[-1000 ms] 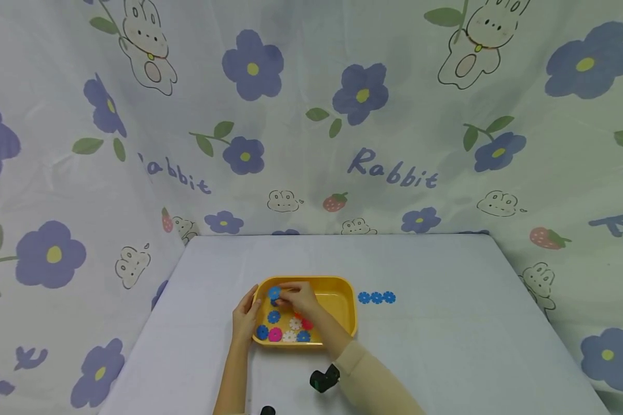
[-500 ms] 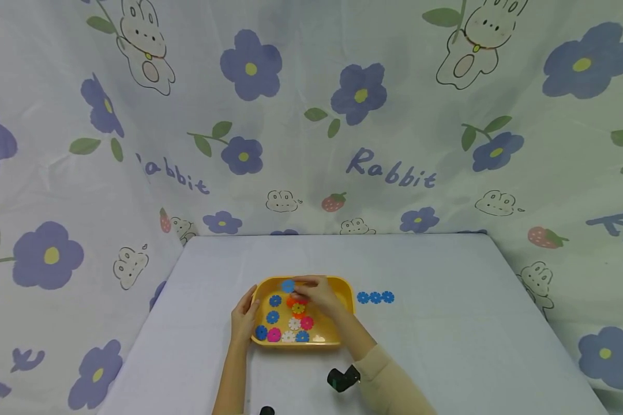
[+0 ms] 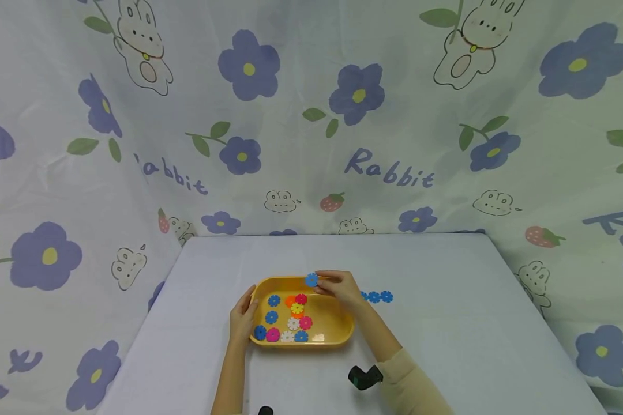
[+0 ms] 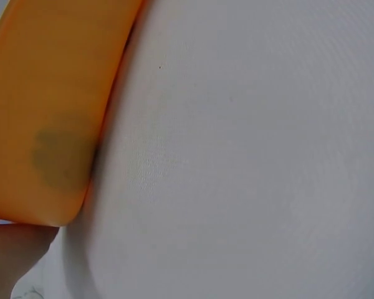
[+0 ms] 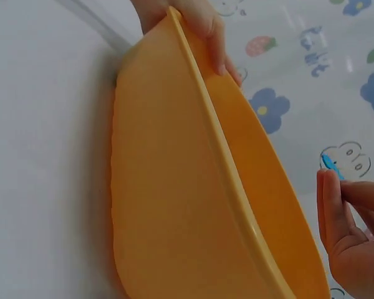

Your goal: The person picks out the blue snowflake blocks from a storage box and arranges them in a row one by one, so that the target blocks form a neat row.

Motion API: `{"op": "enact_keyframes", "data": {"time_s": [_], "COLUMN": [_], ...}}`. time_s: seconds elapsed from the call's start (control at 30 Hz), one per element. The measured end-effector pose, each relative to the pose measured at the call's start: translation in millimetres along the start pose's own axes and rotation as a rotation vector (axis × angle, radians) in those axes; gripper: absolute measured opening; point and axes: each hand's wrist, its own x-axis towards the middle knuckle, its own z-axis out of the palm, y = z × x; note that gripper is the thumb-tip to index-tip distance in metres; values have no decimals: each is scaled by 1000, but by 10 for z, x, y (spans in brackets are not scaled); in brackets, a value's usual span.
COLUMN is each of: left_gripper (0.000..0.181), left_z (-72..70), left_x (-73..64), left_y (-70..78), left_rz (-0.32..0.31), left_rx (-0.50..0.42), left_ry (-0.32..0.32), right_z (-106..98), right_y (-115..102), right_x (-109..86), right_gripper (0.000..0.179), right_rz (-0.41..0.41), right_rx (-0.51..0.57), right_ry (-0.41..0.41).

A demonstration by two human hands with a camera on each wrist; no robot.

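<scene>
My right hand (image 3: 341,287) pinches a blue snowflake disc (image 3: 311,280) between thumb and fingers, above the far rim of the yellow tray (image 3: 332,320). In the right wrist view the disc (image 5: 330,164) shows edge-on at the fingertips. My left hand (image 3: 241,320) grips the tray's left end, its thumb over the rim, as the right wrist view shows. Inside the tray, mostly to the left, lie several snowflake discs: blue (image 3: 271,317), pink (image 3: 273,335), white (image 3: 287,336), orange and a yellow one (image 3: 297,309).
Right of the tray, a row of three blue snowflake discs (image 3: 374,297) lies on the white table (image 3: 446,328), its left one partly hidden by my right hand. A patterned curtain (image 3: 291,127) stands behind and at both sides. A black wrist camera (image 3: 365,377) hangs by my right sleeve.
My right hand has carried the blue disc rightward from over the tray's left side to its far rim. The discs in the tray are now uncovered. My left hand stays on the tray.
</scene>
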Motion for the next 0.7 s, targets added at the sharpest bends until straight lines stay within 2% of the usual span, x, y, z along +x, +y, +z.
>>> {"op": "enact_keyframes", "data": {"time_s": [0.4, 0.7], "left_gripper": [44, 42], "left_z": [2, 1], "left_x": [22, 33], "left_y": [-30, -16], "left_rz": [2, 1], "left_rx": [-3, 12], "left_ry": [4, 36], "right_z": [-638, -1089], "right_y": [6, 22], "right_x": [-156, -351], "right_gripper": [38, 40], "right_rz": [-37, -36], "right_rx": [-14, 22], "right_ry": [55, 147]}}
